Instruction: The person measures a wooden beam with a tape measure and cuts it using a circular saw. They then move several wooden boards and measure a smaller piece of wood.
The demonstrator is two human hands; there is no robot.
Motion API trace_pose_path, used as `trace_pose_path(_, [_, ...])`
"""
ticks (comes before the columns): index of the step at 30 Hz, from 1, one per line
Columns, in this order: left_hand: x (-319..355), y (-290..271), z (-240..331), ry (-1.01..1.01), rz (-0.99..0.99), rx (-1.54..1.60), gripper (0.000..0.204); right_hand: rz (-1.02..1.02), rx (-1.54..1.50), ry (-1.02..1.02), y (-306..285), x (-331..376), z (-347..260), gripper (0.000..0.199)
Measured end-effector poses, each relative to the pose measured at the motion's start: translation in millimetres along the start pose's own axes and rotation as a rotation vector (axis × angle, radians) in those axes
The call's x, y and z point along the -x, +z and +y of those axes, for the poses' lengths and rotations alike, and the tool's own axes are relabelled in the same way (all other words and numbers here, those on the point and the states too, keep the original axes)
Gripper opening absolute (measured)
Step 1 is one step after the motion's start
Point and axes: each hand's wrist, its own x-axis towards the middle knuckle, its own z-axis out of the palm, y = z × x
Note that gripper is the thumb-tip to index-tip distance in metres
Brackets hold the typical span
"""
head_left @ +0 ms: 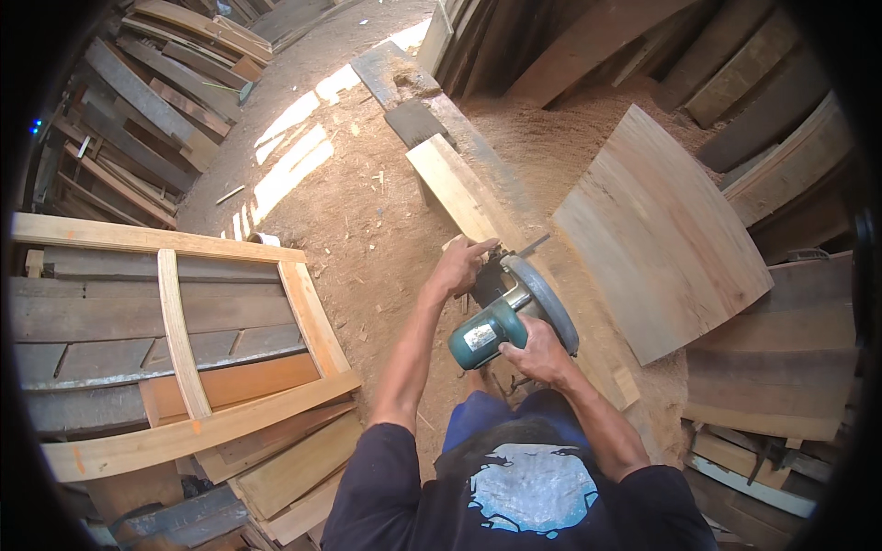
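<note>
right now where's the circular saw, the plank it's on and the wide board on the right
circular saw [490, 332], head view, on its teal motor housing
plank [457, 188], head view, on its bare top face
wide board [663, 234], head view, middle of its face

Teal-bodied circular saw [501, 321] with grey guard, pale yellow plank [464, 197], reddish-brown sawdust floor [358, 220], navy sleeves [367, 487]

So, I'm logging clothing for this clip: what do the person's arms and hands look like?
Both forearms are bare; dark sleeves are pushed up above the elbows. The left hand and right hand wear no gloves. No watch, ring or marking shows.
</note>
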Motion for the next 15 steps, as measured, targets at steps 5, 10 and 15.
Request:
trace_pose_path(5, [-41.1,-8.5,14.8,0.202,-0.391,-0.344,0.051,0.023,-0.017,-0.005,-3.3,0.1,1.0,0.042])
trace_pose_path(10, [-39.0,-15.1,-2.6,0.195,-0.285,-0.347,0.029,0.009,0.019,-0.033,1.7,-2.2,-4.9,0.042])
trace_pose_path(15, [-27.9,-27.4,25.1,0.028,-0.286,-0.224,0.018,0.019,0.007,-0.040,-4.5,-4.6,-8.6,0.042])
